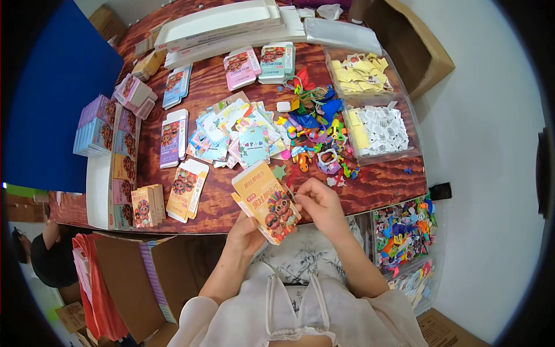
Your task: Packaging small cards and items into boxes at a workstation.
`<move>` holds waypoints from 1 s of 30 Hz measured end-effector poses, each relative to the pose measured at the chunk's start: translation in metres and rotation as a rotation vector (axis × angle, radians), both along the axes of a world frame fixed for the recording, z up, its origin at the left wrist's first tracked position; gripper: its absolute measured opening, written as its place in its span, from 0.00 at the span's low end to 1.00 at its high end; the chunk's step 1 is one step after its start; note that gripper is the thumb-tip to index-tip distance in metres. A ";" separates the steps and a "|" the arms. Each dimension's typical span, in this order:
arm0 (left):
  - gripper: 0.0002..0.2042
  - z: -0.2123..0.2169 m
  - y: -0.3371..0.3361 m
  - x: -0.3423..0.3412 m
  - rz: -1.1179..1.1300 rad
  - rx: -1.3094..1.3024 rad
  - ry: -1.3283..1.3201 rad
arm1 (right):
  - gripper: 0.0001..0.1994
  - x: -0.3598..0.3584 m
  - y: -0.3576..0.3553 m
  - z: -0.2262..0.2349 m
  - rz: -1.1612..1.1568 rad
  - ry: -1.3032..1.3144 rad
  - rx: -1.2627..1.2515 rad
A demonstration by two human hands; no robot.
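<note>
I saw step: packing yellow box (267, 203) | L hand (245, 234) clamped on box, near table edge (219, 228) | R hand (319, 203) fingers pinched at box's open side | next, I judged: steady tuck-in needed.

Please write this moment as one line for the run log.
left hand: holds small yellow carton | right hand: fingers at carton's open end | table: colourful toy pieces, cards

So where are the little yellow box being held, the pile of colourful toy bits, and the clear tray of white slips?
yellow box (267, 203): head view, on its printed front face.
toy pile (315, 124): head view, middle of the heap.
clear tray (404, 151): head view, on its near right rim.
</note>
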State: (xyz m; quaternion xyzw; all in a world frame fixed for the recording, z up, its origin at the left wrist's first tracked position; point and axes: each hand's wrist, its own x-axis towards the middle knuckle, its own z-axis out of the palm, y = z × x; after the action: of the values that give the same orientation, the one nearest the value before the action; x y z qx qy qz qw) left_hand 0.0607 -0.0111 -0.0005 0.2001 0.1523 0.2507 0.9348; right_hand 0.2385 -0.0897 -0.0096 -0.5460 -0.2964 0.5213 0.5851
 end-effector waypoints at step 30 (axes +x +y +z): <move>0.50 -0.010 0.031 -0.051 -0.022 0.085 -0.001 | 0.03 -0.007 0.003 0.015 0.408 0.048 0.008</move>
State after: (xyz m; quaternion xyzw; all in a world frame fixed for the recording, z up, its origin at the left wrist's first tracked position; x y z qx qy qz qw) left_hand 0.0097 0.0197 -0.0107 0.2412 0.1386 0.2466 0.9283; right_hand 0.2318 -0.0872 0.0057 -0.4600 -0.3889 0.6405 0.4764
